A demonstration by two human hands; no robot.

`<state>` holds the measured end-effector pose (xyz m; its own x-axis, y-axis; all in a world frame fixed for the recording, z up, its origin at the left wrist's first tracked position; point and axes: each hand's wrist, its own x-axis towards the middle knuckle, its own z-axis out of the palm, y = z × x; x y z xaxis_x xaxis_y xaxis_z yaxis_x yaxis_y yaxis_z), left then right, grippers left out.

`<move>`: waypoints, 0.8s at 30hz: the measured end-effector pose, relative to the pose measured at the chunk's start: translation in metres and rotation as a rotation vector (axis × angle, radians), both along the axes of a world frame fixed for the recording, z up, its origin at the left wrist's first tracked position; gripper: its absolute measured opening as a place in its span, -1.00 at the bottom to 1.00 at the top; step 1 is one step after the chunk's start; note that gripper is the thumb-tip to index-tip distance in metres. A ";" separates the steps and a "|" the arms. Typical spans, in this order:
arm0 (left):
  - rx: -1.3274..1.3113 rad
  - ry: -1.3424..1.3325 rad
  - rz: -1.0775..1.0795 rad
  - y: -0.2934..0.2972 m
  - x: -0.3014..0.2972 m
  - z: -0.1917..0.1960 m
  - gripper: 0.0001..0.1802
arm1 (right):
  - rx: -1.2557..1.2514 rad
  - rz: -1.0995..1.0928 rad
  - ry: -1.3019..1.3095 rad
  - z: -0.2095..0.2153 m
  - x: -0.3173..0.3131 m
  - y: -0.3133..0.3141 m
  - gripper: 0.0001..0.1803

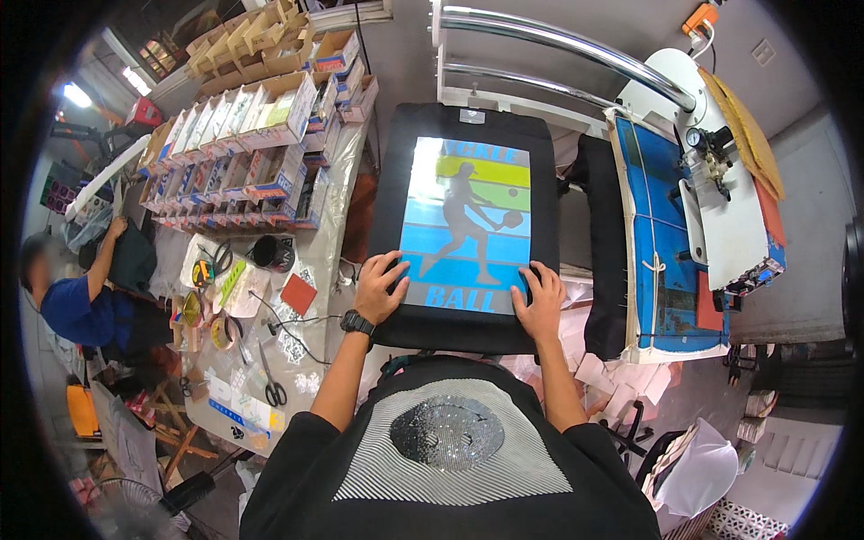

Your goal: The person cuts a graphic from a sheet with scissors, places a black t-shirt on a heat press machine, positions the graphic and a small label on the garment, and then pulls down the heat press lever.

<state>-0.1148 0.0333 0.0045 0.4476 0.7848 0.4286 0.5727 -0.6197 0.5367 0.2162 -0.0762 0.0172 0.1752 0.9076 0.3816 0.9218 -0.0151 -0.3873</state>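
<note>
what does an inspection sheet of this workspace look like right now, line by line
surface: black padded press platen with a black garment laid flat over it.
job's things: rectangular transfer sheet with blue, green and yellow bands and a grey racket-player silhouette, lying centred on the garment.
clutter: long side table carrying scissors, tape rolls, a red square card and rows of cardboard boxes.
hands: left hand and right hand both press flat on the sheet's lower corners; a black watch sits on the left wrist.
cables: thin dark wire trailing across the side table.
surroundings: blue and white press machine at right; a person in blue at far left.
</note>
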 end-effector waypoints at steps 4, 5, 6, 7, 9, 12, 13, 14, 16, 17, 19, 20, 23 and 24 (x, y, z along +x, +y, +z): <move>0.005 0.012 0.006 0.000 0.001 0.001 -0.66 | -0.016 -0.006 0.002 -0.003 0.002 0.000 -0.58; 0.003 0.015 0.004 0.000 0.001 0.002 -0.66 | -0.026 -0.006 0.008 -0.003 0.002 0.000 -0.58; 0.001 0.017 0.002 -0.001 0.000 0.003 -0.66 | -0.031 -0.007 0.011 -0.003 0.001 -0.001 -0.58; -0.004 0.017 0.000 0.000 0.001 0.002 -0.66 | -0.032 -0.009 0.013 -0.002 0.002 0.000 -0.58; -0.015 0.018 -0.003 0.000 0.001 0.002 -0.66 | -0.026 -0.012 0.010 -0.002 0.002 0.000 -0.59; -0.003 0.028 0.005 0.000 0.001 0.002 -0.66 | -0.009 -0.013 -0.002 -0.002 0.001 0.001 -0.59; 0.000 0.029 0.004 0.000 0.001 0.002 -0.66 | -0.013 -0.012 0.000 -0.001 0.001 0.001 -0.59; 0.003 0.030 0.004 0.000 0.000 0.002 -0.66 | -0.017 -0.012 0.002 0.000 0.001 0.000 -0.59; 0.001 0.027 0.002 0.000 0.000 0.002 -0.66 | -0.013 -0.014 0.016 -0.002 0.002 0.001 -0.59; -0.004 0.024 0.001 0.000 0.001 0.001 -0.66 | -0.011 -0.015 0.024 -0.003 0.002 0.001 -0.59; -0.004 0.023 0.002 0.000 0.002 0.001 -0.66 | -0.017 -0.013 0.018 -0.003 0.003 0.000 -0.59; 0.000 0.025 0.004 0.000 0.001 0.001 -0.66 | -0.019 -0.012 0.015 -0.003 0.003 0.000 -0.59; -0.019 0.029 0.007 -0.001 0.002 0.002 -0.66 | -0.029 -0.022 0.014 -0.002 0.003 0.000 -0.59; -0.031 0.030 0.007 -0.001 0.002 0.003 -0.66 | -0.034 -0.024 0.017 -0.001 0.003 0.000 -0.59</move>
<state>-0.1127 0.0323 0.0078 0.4543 0.8006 0.3907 0.5928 -0.5990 0.5383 0.2189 -0.0760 0.0159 0.2035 0.9153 0.3477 0.9144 -0.0508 -0.4015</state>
